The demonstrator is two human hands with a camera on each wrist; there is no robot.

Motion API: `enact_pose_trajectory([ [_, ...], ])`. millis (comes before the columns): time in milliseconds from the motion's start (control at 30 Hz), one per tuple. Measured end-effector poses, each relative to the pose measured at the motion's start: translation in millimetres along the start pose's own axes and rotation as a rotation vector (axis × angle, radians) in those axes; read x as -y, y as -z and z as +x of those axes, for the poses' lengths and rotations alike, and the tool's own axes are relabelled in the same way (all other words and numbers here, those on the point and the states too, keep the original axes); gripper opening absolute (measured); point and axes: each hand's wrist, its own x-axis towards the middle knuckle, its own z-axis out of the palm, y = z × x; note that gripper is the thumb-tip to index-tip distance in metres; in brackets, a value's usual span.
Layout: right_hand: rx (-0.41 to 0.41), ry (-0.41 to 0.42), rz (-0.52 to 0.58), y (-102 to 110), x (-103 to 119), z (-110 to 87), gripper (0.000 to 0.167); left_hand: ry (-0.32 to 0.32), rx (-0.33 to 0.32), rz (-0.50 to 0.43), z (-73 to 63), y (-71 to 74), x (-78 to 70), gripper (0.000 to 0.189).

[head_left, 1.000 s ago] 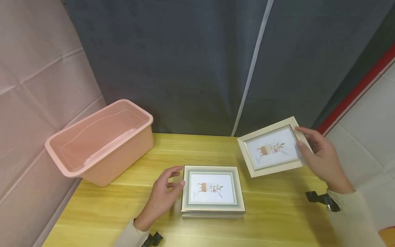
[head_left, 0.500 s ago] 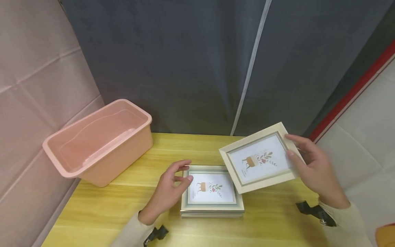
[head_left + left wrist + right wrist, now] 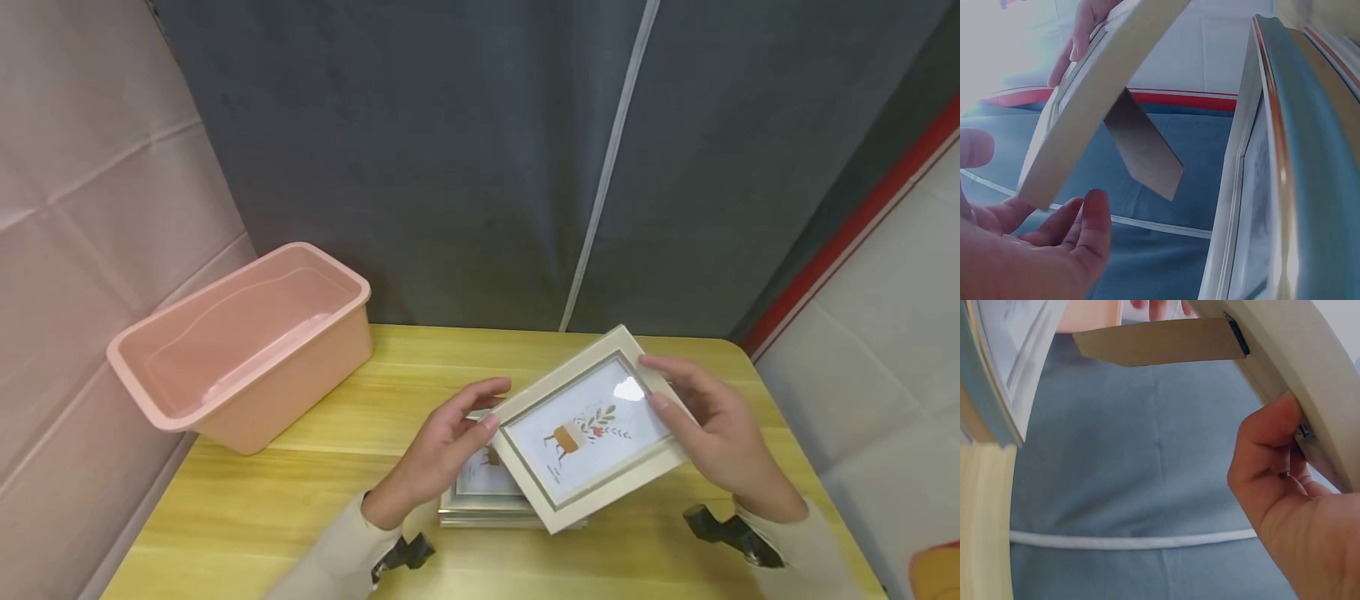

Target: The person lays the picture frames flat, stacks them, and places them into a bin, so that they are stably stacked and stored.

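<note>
A cream picture frame (image 3: 651, 475) showing a deer-and-flowers print is gripped at its right edge by my right hand (image 3: 716, 429), thumb on the front, fingers behind. It hangs tilted over the stack of silvery picture frames (image 3: 491, 506), hiding much of it. My left hand (image 3: 442, 450) is at the held frame's left corner, thumb and fingers spread around it. In the left wrist view that corner lies between the left thumb (image 3: 975, 147) and fingers (image 3: 1094, 212). Both wrist views show the brown stand flap (image 3: 1147, 150) sticking out from the frame's back.
To the left, a pink plastic tub (image 3: 315, 354) sits on the wood-grain table (image 3: 405, 375), against the pale side wall. Behind the table hangs a dark grey curtain (image 3: 420, 167). Something orange (image 3: 936, 571) shows at the lower right edge.
The right hand has carried the cream frame left and toward me, tilting it more, until it overlaps the stack. My left hand has moved right and up to the frame's corner.
</note>
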Motion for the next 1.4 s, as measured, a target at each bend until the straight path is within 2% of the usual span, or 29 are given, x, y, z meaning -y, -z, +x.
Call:
enact_pose_trajectory([
  [167, 0.035, 0.021, 0.061, -10.2, -2.5, -1.7, 0.047, -0.01, 0.044, 0.014, 4.1, -2.8, 4.0, 0.05],
  [300, 0.076, 0.027, 0.143, -16.1, -4.1, -1.2, 0.047, -0.027, 0.109, -0.019, 5.5, -1.6, 10.7, 0.052],
  [467, 0.09, 0.039, 0.178, -20.2, -4.0, -0.6, 0.047, -0.054, 0.238, -0.153, 7.4, 4.7, 18.4, 0.058],
  [600, 0.1, 0.049, 0.197, -22.3, -5.4, -2.3, 0.048, -0.052, 0.351, -0.272, 9.9, 8.4, 22.4, 0.067],
  [700, 0.106, 0.042, 0.202, -23.3, -6.7, -3.9, 0.049, -0.057, 0.375, -0.295, 11.0, 8.5, 23.2, 0.07],
  [800, 0.1, 0.022, 0.194, -23.6, -7.4, -4.9, 0.049, -0.072, 0.321, -0.252, 10.2, 8.3, 23.0, 0.066],
  [967, 0.049, 0.024, 0.175, -26.0, -10.3, -4.7, 0.047, -0.087, 0.165, -0.142, 6.3, 9.4, 20.2, 0.056],
  [1133, 0.012, 0.039, 0.18, -32.5, -17.4, -5.1, 0.046, -0.069, 0.057, -0.054, 1.3, 10.4, 17.1, 0.047],
  [1233, -0.018, 0.017, 0.181, -38.9, -22.7, -8.6, 0.045, -0.037, 0.004, -0.04, -3.8, 10.7, 16.5, 0.044],
  [1400, -0.086, -0.048, 0.197, -52.6, -30.3, -15.1, 0.042, -0.003, -0.048, -0.1, -15.0, 10.9, 19.1, 0.045],
])
